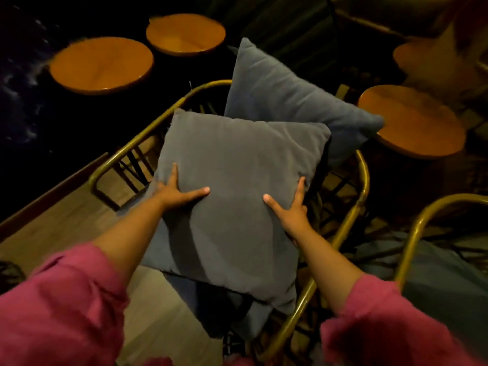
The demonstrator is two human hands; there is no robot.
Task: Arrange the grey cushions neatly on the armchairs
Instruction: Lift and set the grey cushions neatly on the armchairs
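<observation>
I hold a square grey cushion (237, 186) over an armchair with a brass tube frame (148, 133). My left hand (177, 192) grips its left edge, thumb on top and fingers behind. On the right edge my right hand (291, 207) grips the same way. A second grey cushion (285, 99) leans tilted at the far side of the chair, partly behind the held one. A darker seat pad (232, 313) shows under the held cushion.
Round wooden tables stand at the far left (101, 66), the far middle (184, 34) and the right (412, 120). A second brass-framed armchair (414, 228) with a grey cushion (433, 283) is at the lower right. Pale wooden floor (66, 220) lies to the left.
</observation>
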